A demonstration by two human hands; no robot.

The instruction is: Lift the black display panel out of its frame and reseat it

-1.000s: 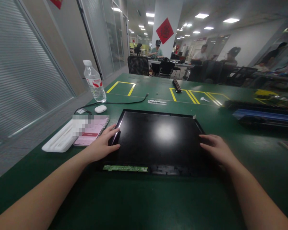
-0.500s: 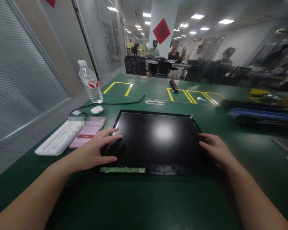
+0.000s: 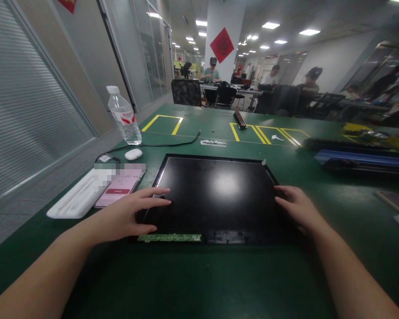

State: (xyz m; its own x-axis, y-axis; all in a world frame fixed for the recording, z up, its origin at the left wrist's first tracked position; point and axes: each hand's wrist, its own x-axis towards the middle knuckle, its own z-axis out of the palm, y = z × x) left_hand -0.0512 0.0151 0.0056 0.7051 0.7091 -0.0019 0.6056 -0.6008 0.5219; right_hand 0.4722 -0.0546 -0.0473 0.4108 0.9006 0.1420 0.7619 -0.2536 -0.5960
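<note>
On the table (image 3: 199, 279), bottle (image 3: 124, 118) and tray (image 3: 76, 201) line the left edge, phone (image 3: 118, 192) between tray and panel (image 3: 213, 190), strip (image 3: 240, 120) near the far edge.

A glossy black panel (image 3: 216, 195) with a green circuit strip (image 3: 169, 238) lies flat on the table (image 3: 199, 283).

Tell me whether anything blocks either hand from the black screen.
Nothing visible does. The left hand has fingers over the left edge of the black screen; the right hand is at its right edge.
</note>
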